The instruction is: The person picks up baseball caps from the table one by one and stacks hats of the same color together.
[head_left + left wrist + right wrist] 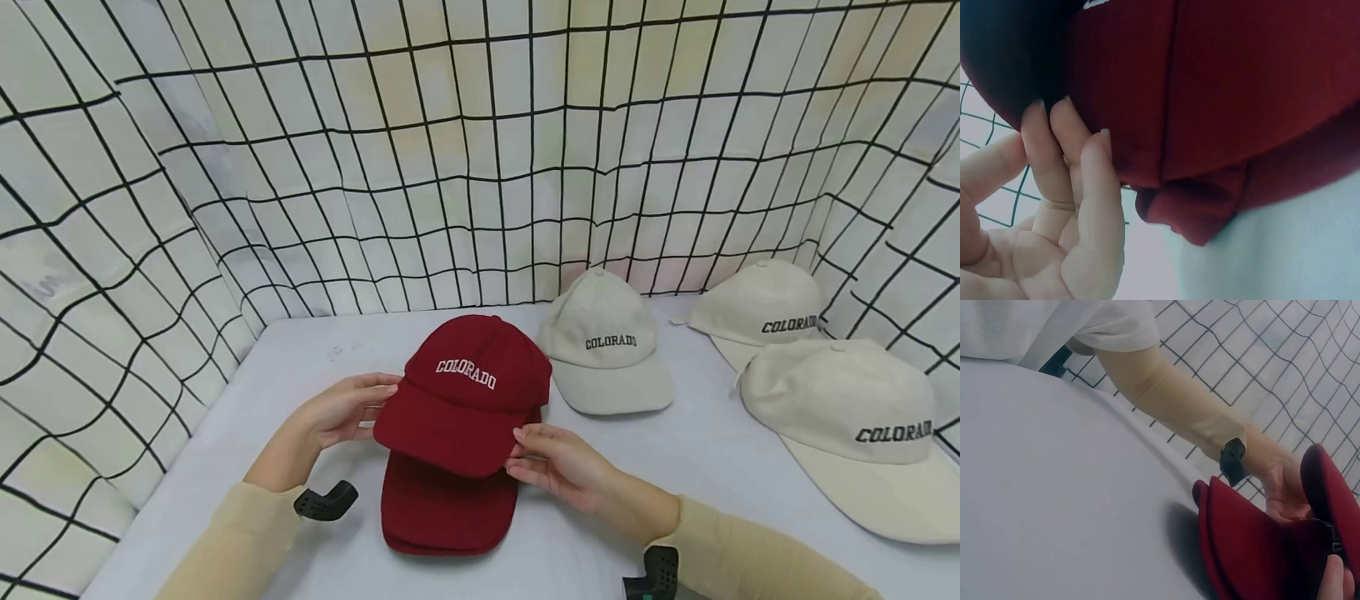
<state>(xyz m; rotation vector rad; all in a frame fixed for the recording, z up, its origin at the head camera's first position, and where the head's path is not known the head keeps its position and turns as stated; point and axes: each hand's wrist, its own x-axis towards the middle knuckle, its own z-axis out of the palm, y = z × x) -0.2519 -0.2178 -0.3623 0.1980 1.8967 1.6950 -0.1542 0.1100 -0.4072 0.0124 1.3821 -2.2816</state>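
Note:
A dark red baseball cap [468,371] with white COLORADO lettering is tilted above more red caps [450,512], whose stacked brims show beneath it. My left hand [348,412] holds the upper cap at the left side of its brim; in the left wrist view that hand's fingers [1100,194] bend against the red fabric, with the thumb by the brim edge. On the other side, my right hand [558,467] pinches the brim's right corner, thumb on top. Only its fingertips [1333,581] show in the right wrist view, beside the raised brim.
A cream COLORADO cap [603,333] sits just right of the red ones. Farther right lie two more cream caps, one at the back [757,304] and one nearer [840,400]. Black wire grid [487,175] with white sheeting behind it surrounds the white table [300,358].

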